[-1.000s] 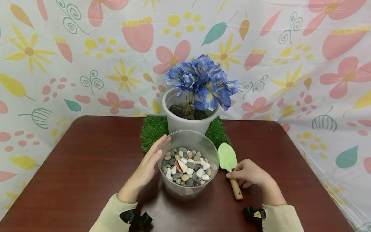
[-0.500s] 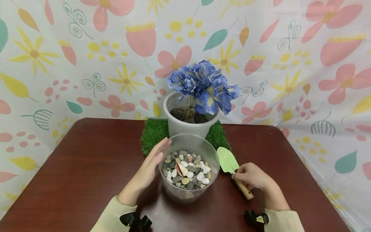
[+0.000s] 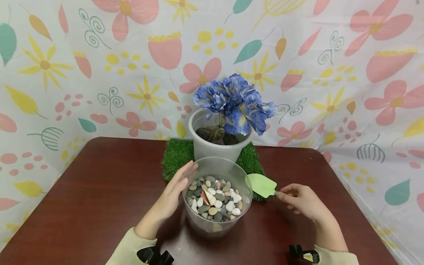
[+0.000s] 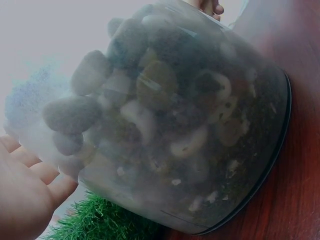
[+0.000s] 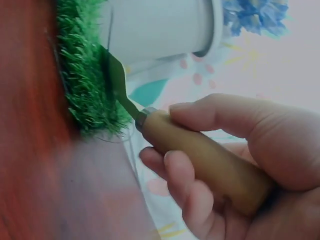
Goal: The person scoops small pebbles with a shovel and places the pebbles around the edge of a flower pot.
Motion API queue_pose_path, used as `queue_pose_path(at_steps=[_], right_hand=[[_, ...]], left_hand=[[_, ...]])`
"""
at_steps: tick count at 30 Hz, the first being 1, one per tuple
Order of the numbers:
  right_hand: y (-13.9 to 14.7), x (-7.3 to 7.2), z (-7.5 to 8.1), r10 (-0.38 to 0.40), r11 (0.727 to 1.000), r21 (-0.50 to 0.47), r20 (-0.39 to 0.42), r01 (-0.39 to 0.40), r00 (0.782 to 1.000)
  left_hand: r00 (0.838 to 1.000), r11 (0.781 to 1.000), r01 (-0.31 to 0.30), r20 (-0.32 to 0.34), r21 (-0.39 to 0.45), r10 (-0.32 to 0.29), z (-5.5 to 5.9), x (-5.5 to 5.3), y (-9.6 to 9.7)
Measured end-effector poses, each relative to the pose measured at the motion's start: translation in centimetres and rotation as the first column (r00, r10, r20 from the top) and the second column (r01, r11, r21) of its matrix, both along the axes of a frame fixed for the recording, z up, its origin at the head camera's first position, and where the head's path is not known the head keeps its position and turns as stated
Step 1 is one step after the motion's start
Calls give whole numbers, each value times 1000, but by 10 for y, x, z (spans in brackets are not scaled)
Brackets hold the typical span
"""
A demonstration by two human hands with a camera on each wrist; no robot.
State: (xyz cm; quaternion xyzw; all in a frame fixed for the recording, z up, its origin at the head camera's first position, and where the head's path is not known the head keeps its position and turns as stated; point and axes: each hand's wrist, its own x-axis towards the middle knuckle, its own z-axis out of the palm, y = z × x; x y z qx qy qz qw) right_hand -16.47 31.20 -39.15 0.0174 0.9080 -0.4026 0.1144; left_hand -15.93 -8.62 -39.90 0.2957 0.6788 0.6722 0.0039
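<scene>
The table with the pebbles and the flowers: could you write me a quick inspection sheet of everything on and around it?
Surface: dark red-brown table.
Job's things: clear bowl of mixed pebbles; green trowel, lifted off the table, blade at the bowl's rim.
Clutter: white pot of blue flowers on a grass mat.
Hands: left hand flat against the bowl's side; right hand grips the trowel's wooden handle.
Cables: nothing seen.
Surroundings: flower-print cloth backdrop.
</scene>
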Motion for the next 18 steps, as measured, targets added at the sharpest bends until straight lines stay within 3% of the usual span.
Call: queue_pose_path(at_steps=[5, 10, 13, 18], right_hand=[[7, 1, 8, -60, 997, -56, -81, 55, 995], [11, -1, 8, -126, 972, -215, -127, 97, 984], [11, -2, 5, -211, 912, -378, -103, 158, 972], [10, -4, 1, -314, 747, -626, -37, 223, 949]], left_hand=[[1000, 1000, -6, 6, 8, 6, 2, -1, 0], [1000, 1000, -13, 10, 5, 13, 3, 0, 0], [1000, 1000, -14, 18, 2, 14, 3, 1, 0], [999, 1000, -14, 32, 1, 14, 2, 1, 1]])
